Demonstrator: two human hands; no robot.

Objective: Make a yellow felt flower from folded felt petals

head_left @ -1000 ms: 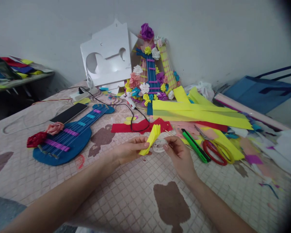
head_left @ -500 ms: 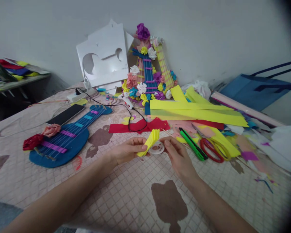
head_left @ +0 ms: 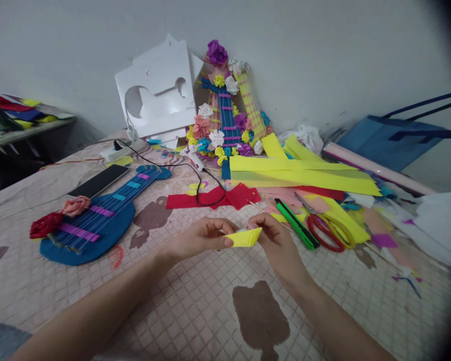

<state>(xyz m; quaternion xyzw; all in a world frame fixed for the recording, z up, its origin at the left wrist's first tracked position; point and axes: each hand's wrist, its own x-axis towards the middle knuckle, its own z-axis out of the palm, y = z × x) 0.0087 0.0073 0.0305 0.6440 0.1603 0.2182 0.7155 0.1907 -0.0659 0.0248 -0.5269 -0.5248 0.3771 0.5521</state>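
My left hand (head_left: pixel 201 238) pinches one end of a folded yellow paper strip (head_left: pixel 244 237), which lies level between both hands above the patterned tablecloth (head_left: pixel 195 306). My right hand (head_left: pixel 276 240) pinches the strip's other end with closed fingers. A clear tape roll seen earlier is mostly hidden behind the strip and my right fingers. A green utility knife (head_left: pixel 296 224) and red-handled scissors (head_left: pixel 328 231) lie just right of my right hand.
A blue felt guitar (head_left: pixel 97 215) with red and pink paper roses lies at the left beside a phone (head_left: pixel 97 181). Red felt (head_left: pixel 214 196), long yellow sheets (head_left: pixel 304 173), a glue gun cable, decorated guitars (head_left: pixel 225 115) and white cut-out board stand behind. Scraps cover the right.
The yellow strip, held upright in my left hand before, now lies level with both hands pinching its ends. The tape roll has gone out of sight behind it.
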